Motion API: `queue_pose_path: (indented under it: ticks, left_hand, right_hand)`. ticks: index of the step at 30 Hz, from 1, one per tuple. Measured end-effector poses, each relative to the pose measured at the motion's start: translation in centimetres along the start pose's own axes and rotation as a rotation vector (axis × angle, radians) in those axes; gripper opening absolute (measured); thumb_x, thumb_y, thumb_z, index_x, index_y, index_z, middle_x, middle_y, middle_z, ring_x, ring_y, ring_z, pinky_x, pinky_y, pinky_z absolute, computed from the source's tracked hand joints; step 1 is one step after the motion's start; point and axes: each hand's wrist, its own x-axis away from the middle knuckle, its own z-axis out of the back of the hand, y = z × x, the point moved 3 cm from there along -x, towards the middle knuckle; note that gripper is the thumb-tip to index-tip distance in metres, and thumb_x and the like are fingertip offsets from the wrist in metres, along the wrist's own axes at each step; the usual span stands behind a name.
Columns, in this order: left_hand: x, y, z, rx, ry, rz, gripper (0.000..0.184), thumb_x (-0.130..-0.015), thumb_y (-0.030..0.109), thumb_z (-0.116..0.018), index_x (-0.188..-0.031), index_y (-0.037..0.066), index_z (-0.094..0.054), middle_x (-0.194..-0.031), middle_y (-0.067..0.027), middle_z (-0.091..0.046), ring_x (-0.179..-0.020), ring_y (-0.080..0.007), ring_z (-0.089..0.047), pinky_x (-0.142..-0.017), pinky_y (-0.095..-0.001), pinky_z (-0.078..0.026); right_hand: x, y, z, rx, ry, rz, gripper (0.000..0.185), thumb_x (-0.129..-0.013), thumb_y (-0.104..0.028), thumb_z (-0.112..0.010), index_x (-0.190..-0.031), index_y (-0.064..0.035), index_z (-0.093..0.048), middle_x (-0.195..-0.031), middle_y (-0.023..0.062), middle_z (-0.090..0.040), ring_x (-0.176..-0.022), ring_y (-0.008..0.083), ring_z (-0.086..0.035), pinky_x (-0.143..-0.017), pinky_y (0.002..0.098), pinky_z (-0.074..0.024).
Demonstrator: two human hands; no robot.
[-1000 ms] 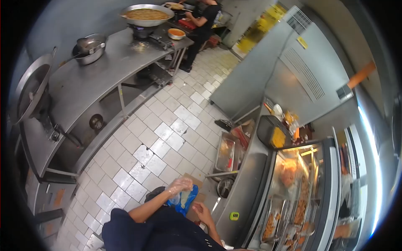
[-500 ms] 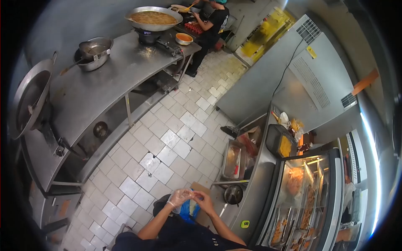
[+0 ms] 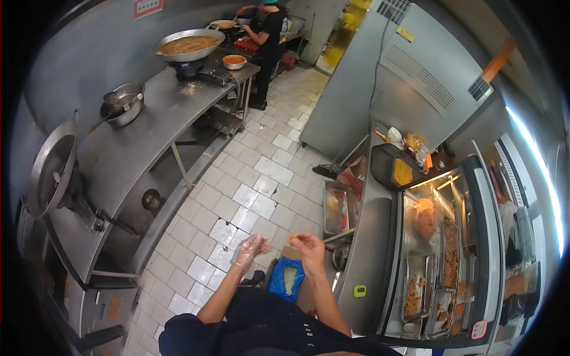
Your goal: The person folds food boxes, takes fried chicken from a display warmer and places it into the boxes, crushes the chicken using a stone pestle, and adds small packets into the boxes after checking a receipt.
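Observation:
My left hand (image 3: 250, 251), in a clear plastic glove, is held in front of my body with its fingers curled together. Whatever may be inside them is hidden. My bare right hand (image 3: 310, 249) is a little way to its right, pinching a small orange-brown piece of food (image 3: 293, 237) between thumb and fingertips. The two hands are apart. Below and between them lies a blue plastic bag (image 3: 276, 283) in a cardboard box, with something pale inside it.
At right stands a lit display case (image 3: 415, 249) with trays of fried food. A green timer (image 3: 360, 291) sits on the counter (image 3: 371, 255). On the left steel table (image 3: 160, 101) are woks and a wok of oil (image 3: 189, 45). Further back, a co-worker (image 3: 270, 35) stands at another station.
My hands, together before, have separated, the right moving up and right. The view has turned slightly, showing more of the blue bag and the display case.

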Motion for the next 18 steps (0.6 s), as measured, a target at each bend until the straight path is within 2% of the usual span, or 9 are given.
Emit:
queue_pose_path:
  ticks: [3,5,7,9,11,12,14,17,18]
  left_hand:
    - [1.2,-0.4,-2.2,-0.063,-0.022,0.007,0.037,-0.101,0.042,-0.059,-0.11,0.007,-0.064,-0.1,-0.0076,-0.071,-0.09,-0.0161,-0.069,-0.084,-0.0321,-0.054]
    - [1.6,-0.8,-4.6,-0.1,-0.05,0.029,0.038,-0.1,0.044,-0.06,-0.109,0.007,-0.064,-0.099,-0.0075,-0.071,-0.087,-0.0155,-0.068,-0.082,-0.0309,-0.054]
    - [2.6,-1.7,-6.6,-0.222,-0.134,0.024,0.042,-0.1,0.047,-0.058,-0.109,0.007,-0.065,-0.098,-0.0058,-0.071,-0.089,-0.0152,-0.068,-0.084,-0.0313,-0.053]
    - [3.6,-1.8,-8.6,-0.29,-0.218,0.058,0.046,-0.101,0.048,-0.055,-0.119,0.006,-0.061,-0.105,-0.0071,-0.069,-0.095,-0.0163,-0.067,-0.088,-0.0335,-0.051]
    - [5.0,-0.9,-11.5,-0.257,-0.264,0.049,0.055,-0.102,0.048,-0.053,-0.135,0.005,-0.052,-0.12,-0.0116,-0.066,-0.108,-0.019,-0.064,-0.095,-0.0349,-0.049]
    - [5.3,-1.0,-12.2,-0.335,-0.316,0.059,0.065,-0.102,0.054,-0.047,-0.146,0.007,-0.04,-0.132,-0.0145,-0.06,-0.119,-0.023,-0.059,-0.101,-0.0379,-0.046]
    - [5.4,-1.6,-13.4,-0.314,-0.3,0.069,0.068,-0.102,0.058,-0.043,-0.148,0.009,-0.037,-0.137,-0.016,-0.056,-0.125,-0.026,-0.055,-0.103,-0.041,-0.044]
    - [5.5,-2.4,-15.1,-0.165,-0.243,0.071,0.076,-0.1,0.066,-0.037,-0.153,0.014,-0.03,-0.147,-0.0187,-0.046,-0.135,-0.0316,-0.045,-0.108,-0.0477,-0.04]
    - [5.5,-2.6,-15.6,-0.05,-0.207,0.061,0.08,-0.098,0.071,-0.035,-0.156,0.016,-0.026,-0.152,-0.0199,-0.041,-0.14,-0.0342,-0.04,-0.111,-0.0512,-0.037]
  right_hand:
    - [3.5,-13.1,-3.9,-0.007,-0.196,0.49,0.023,-0.084,0.004,-0.074,-0.106,-0.001,-0.068,-0.101,0.0136,-0.067,-0.084,0.0234,-0.068,-0.081,0.0353,-0.0575]
    - [7.7,-20.1,-5.3,0.072,-0.281,0.885,0.021,-0.079,0.008,-0.076,-0.098,0.0049,-0.068,-0.097,0.0165,-0.066,-0.088,0.0305,-0.069,-0.076,0.0371,-0.0585]
    - [11.4,-25.0,-6.4,-0.151,-0.441,0.967,0.017,-0.081,0.004,-0.075,-0.096,0.0032,-0.068,-0.098,0.0174,-0.061,-0.086,0.0334,-0.069,-0.075,0.0393,-0.0589]
    - [14.3,-27.9,-6.6,-0.193,-0.569,1.158,0.01,-0.089,-0.005,-0.07,-0.097,-0.0005,-0.067,-0.114,0.0199,-0.053,-0.088,0.0367,-0.068,-0.077,0.0431,-0.0594]
    - [16.3,-29.4,-6.2,-0.193,-0.612,1.181,0.008,-0.089,-0.005,-0.071,-0.094,-0.0005,-0.066,-0.11,0.0184,-0.055,-0.088,0.0346,-0.069,-0.078,0.044,-0.0589]
    - [17.2,-29.9,-5.2,-0.188,-0.729,1.098,0.016,-0.088,-0.003,-0.072,-0.103,-0.0032,-0.064,-0.107,0.0165,-0.057,-0.091,0.0333,-0.068,-0.082,0.0446,-0.0573]
    - [18.3,-30.0,-5.6,-0.318,-0.724,1.137,0.012,-0.091,-0.005,-0.069,-0.103,-0.0043,-0.066,-0.106,0.018,-0.063,-0.09,0.0327,-0.07,-0.082,0.0417,-0.0576]
    - [18.8,-29.9,-4.4,-0.464,-0.896,1.112,0.022,-0.101,-0.014,-0.057,-0.123,-0.0099,-0.061,-0.112,0.0204,-0.07,-0.097,0.0346,-0.072,-0.086,0.0409,-0.057]
    - [18.8,-29.7,-4.1,-0.475,-0.776,1.124,0.026,-0.094,-0.009,-0.065,-0.12,-0.0089,-0.06,-0.113,0.0177,-0.065,-0.097,0.033,-0.069,-0.086,0.0432,-0.056]
